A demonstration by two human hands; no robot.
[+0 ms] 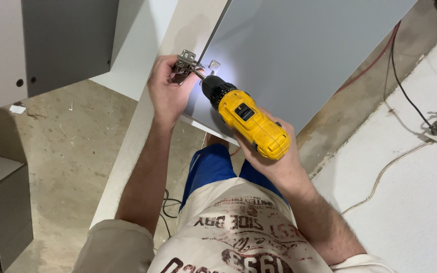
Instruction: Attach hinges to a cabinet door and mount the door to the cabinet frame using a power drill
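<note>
Left hand [167, 91] at about 11 o'clock of frame centre, fingers curled tight around a metal cabinet hinge [184, 63], pinning it where the white panel [142, 121] meets the grey door panel [299, 55]. Thumb lies along the hinge's lower side.

Right hand [274, 156] near centre, slightly toward 4 o'clock, clenched on the grip of a yellow-and-black cordless drill [246, 121]. Drill body runs from the hand up toward 10 o'clock; black chuck and bit [199, 74] point into the hinge. The bit tip touches the hinge just beside the left fingers. Drill's work light is on, throwing a bright patch on the grey panel around a small metal plate [214, 64] just to the 3 o'clock side of the hinge.

Grey door panel fills the top of frame from 12 to 2 o'clock, tilted. White panel edge runs from top centre down toward 7 o'clock, under the left forearm.

Bare concrete floor [72, 151] at 9 o'clock, with small scraps on it. Grey cabinet box [1, 202] at 8 o'clock. Black cable [405, 91] and a red one trail along the floor at 2 o'clock beside a white wall [410, 202]. Blue shorts [211, 167] show below the drill.
</note>
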